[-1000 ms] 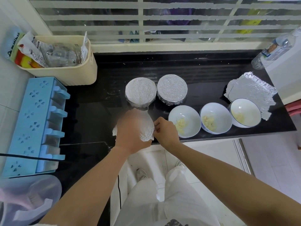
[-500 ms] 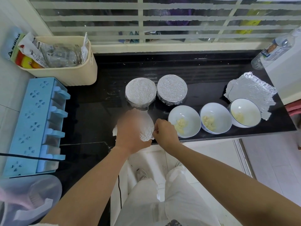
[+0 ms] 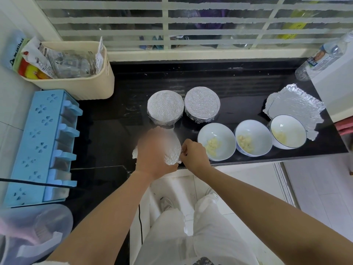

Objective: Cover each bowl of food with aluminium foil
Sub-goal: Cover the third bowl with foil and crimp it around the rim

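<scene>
- Head view, done so far: two covered bowls point(image 3: 165, 107) stand side by side at the middle of the black counter point(image 3: 238, 88), each with foil drawn flat over the top and tucked down the sides; both look finished.
- Head view, in hand: a third bowl sits at the counter's near edge, just below those two, with foil point(image 3: 172, 153) over it. The left hand point(image 3: 152, 152) lies on top of it. The right hand point(image 3: 193, 153) pinches the foil's edge on the bowl's right side – crimping it down, by my reading.
- Head view, left to do: three open bowls point(image 3: 253, 140) with pale food stand in a row at centre right. A spare foil sheet point(image 3: 296, 104) lies flat behind the rightmost, partly under it (one sheet shows, so more foil would be needed).
- Hard to make out: the left hand is blurred – I cannot tell whether its fingers curl round the rim or press flat. The third bowl itself is hidden under hand and foil, and so is its content.
</scene>
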